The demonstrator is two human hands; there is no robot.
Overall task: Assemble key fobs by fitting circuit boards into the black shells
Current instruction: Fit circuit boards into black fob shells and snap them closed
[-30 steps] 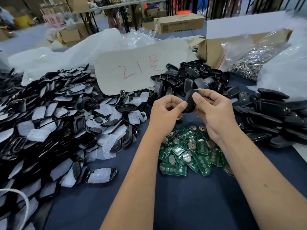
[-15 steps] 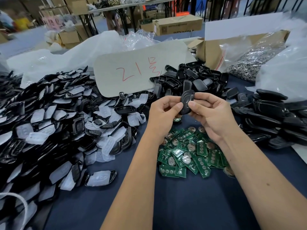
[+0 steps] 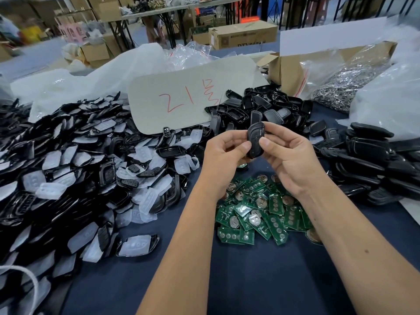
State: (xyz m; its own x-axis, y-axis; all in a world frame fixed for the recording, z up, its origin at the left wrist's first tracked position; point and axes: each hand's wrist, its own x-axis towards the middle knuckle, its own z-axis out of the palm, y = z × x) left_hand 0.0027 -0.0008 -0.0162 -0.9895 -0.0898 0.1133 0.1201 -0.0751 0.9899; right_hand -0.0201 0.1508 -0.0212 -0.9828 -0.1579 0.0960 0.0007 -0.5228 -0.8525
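Note:
A black key fob (image 3: 255, 138) stands nearly upright above the table, held between both hands. My left hand (image 3: 223, 158) pinches its left edge with the thumb, and my right hand (image 3: 288, 155) pinches its right side between thumb and curled fingers. Below the hands lies a heap of green circuit boards (image 3: 261, 212) with round coin cells on the dark blue cloth. Black shells (image 3: 261, 108) are piled behind the hands. I cannot tell whether a board is inside the fob.
A big heap of black shell halves with white rubber pads (image 3: 68, 173) fills the left. Closed black fobs (image 3: 372, 160) are stacked at the right. A grey card with red writing (image 3: 181, 96), a cardboard box (image 3: 286, 69) and a bag of metal rings (image 3: 345, 87) stand behind.
The fob has been turned from lying flat between the fingers to standing nearly upright with its face toward me. Both hands stayed in the same place above the boards.

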